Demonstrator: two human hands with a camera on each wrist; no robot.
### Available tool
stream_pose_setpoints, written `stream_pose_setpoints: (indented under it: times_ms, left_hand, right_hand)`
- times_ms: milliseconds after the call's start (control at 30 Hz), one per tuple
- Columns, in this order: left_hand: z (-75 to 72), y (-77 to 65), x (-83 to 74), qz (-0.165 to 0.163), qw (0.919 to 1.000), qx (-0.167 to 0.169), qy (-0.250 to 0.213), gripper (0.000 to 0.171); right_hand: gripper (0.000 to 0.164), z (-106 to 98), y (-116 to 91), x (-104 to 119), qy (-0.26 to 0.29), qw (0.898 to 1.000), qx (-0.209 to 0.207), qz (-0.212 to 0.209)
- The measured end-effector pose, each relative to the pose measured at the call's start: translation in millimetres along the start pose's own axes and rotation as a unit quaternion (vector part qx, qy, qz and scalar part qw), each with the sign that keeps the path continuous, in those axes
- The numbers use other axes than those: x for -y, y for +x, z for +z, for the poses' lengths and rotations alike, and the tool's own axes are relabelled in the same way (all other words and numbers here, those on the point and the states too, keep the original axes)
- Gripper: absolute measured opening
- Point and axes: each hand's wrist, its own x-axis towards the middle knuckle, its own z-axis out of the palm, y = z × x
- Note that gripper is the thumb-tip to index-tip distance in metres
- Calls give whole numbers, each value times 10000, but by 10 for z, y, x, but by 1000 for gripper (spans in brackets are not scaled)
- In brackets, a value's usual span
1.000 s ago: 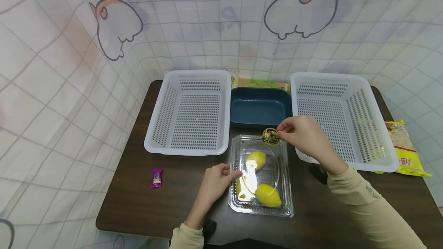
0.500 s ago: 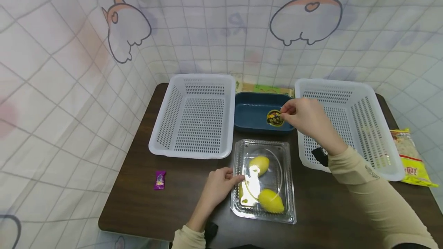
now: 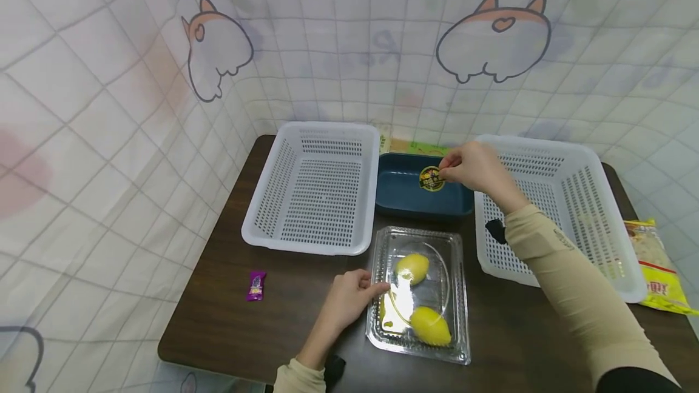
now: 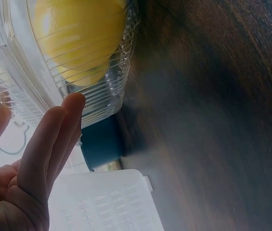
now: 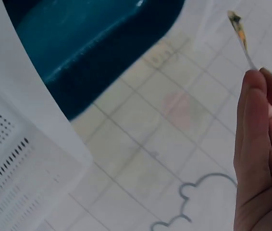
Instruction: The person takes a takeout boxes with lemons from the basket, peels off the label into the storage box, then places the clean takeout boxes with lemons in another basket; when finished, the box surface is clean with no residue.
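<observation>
My right hand [image 3: 474, 165] pinches a round black-and-gold sticker [image 3: 431, 179] by its edge, over the dark blue dish [image 3: 401, 202]. In the right wrist view the sticker [image 5: 239, 31] shows edge-on, thin, above the fingertips. A clear plastic clamshell box [image 3: 453, 259] lies lid down in front of the dish, with yellow lemons [image 3: 430, 326] inside. At the box's left side rests my left hand [image 3: 349, 299], thumb over the lid's edge. The left wrist view has its fingers [image 4: 44, 139] nearly straight against the ribbed side wall.
White perforated baskets stand on either side of the dish, one at left [image 3: 306, 248] and one at right [image 3: 595, 211]. A small purple wrapped candy [image 3: 256, 285] lies left on the dark wooden table [image 3: 218, 320]. Beyond the right basket is a yellow snack bag [image 3: 658, 278].
My right hand has carried the sticker away from the box's far edge, up and back over the blue dish. My left hand stays at the box. The head view has tilted slightly.
</observation>
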Motion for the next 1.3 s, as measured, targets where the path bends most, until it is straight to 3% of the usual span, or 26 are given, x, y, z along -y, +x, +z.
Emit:
stream_pose_setpoints:
  times_ms: [167,333,533,633,967,1300]
  left_hand:
    - [18,3,-19,45,9999,-8,99,53]
    - [12,9,-20,83,9998,-92,152,45]
    - [-4,-1,-8,3,9999,-98,141,51]
    - [0,-3,-10,-1,9999,-61,143,52]
    - [11,6,-14,25,9999,45,101,56]
    - [-6,11,-6,48,9999,96,53,57]
  right_hand:
    - [18,147,279,-163,155,9993,314,154]
    - [14,267,550,-167,52,9982,547,245]
    - [12,363,773,-153,-279,9971,595,374]
    - [12,389,834,-186,-418,9958,667,477]
    - [11,529,986,-299,80,9929,700,956]
    - [12,631,1025,-358,-263,9930,630,962]
